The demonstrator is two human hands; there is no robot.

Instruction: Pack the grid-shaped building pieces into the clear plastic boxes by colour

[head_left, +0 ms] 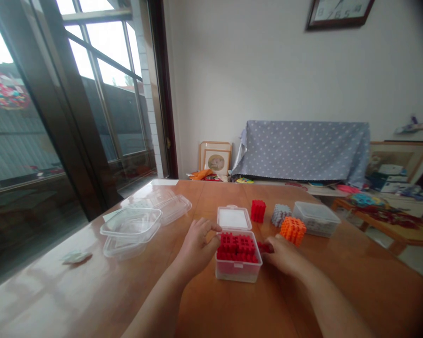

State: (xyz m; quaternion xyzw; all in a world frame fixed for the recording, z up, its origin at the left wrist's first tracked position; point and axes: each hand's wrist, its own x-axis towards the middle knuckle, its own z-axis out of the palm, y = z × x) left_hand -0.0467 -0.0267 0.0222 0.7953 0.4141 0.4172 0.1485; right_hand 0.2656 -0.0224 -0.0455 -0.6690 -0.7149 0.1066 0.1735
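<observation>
A clear plastic box (237, 272) stands on the table with its lid (233, 218) swung back behind it. Red interlocking blocks (238, 246) fill the inside. At the box's left rim, my left hand (198, 244) has its thumb and curled fingers against the side and back corner. To the right of the box, my right hand (284, 256) pinches a small red block piece (265, 247) close to the wall; its fingers partly hide the piece. Beyond are a red block cube (258, 211), a grey one (281, 215) and an orange one (293, 230).
A lidded clear box (316, 218) holding greyish pieces sits at the right. Stacked clear containers (130, 230) and more clear plastic lids (169, 206) lie at the left, near a small crumpled packet (76, 257). All rest on a glossy wooden table (211, 310).
</observation>
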